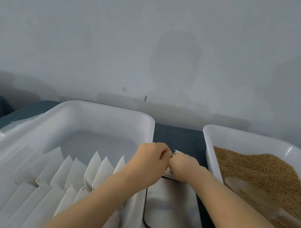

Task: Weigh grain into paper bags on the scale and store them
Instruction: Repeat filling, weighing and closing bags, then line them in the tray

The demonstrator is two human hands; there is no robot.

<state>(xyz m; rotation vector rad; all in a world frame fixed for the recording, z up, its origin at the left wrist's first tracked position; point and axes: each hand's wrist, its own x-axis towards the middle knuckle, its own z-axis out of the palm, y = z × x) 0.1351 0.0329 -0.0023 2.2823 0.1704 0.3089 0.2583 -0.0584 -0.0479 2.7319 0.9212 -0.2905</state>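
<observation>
Left hand [151, 157] and right hand [182, 166] each grip the paper bag [178, 152] top over the scale [173, 207]'s far end; bag tray [107, 107] just left, left hand nearer.

Head view, forward-down (close over scale [175, 205])
</observation>
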